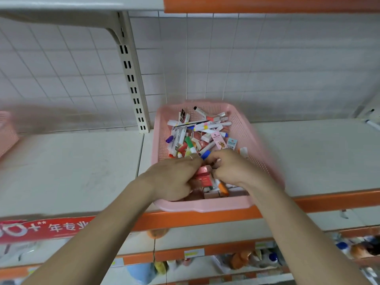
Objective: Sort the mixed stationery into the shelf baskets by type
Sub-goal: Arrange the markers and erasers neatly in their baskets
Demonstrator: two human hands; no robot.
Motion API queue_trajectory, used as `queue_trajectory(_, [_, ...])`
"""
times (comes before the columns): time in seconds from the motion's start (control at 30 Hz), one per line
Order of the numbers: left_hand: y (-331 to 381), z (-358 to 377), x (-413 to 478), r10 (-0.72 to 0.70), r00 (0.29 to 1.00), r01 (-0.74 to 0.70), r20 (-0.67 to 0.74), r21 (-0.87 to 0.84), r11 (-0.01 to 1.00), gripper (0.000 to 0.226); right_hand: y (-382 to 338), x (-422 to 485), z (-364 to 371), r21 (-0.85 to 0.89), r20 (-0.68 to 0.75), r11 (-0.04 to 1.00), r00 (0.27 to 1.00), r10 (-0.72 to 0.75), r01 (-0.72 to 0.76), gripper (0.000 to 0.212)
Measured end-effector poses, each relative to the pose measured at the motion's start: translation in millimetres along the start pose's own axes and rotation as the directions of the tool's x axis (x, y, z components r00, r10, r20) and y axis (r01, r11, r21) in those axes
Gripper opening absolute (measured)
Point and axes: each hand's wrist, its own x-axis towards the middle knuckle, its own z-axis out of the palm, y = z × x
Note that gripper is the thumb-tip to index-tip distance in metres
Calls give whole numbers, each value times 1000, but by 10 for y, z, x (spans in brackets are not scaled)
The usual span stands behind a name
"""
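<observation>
A pink mesh basket stands on the white shelf, full of mixed stationery: markers, pens, small boxed erasers. Both my hands are inside its near end. My left hand has its fingers curled down into the pile, with a ring on one finger. My right hand curls over the pile too, and a blue-capped marker pokes out between the two hands. Red and pink small boxes lie under the fingers. What exactly each hand holds is hidden.
The white shelf with an orange front edge extends left and right of the basket. Another pink basket is at the far left edge. A few markers lie at the far right. A slotted shelf upright stands behind.
</observation>
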Motion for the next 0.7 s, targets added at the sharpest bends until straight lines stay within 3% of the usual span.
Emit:
queue_trajectory(0.07, [-15,-10,-16,29,999,-31,-25,-57,998,41,5,-27,-51,124,15,992,1000,10,-12,40])
queue_trajectory(0.13, [-25,-15,-31,68,995,-76,-69,-128,989,31,7,-50,-96,227,5,974,1000,17,-17,39])
queue_trajectory(0.3, [-26,1,-31,-16,982,-66,-190,-418,906,20,-47,-111,-136,504,-186,860,982,17,81,30])
queue_trajectory(0.43, [-20,-28,-46,-188,942,-77,-277,-726,683,14,-84,-141,-151,559,-255,816,967,2,146,24])
queue_trajectory(0.57, [41,-173,-49,-374,899,-119,-229,-948,295,22,-224,-145,-88,547,-220,813,971,-92,201,30])
queue_trajectory(0.7, [72,-271,-79,-559,777,-214,-289,-957,198,7,-409,-89,-31,473,-241,834,952,-187,284,32])
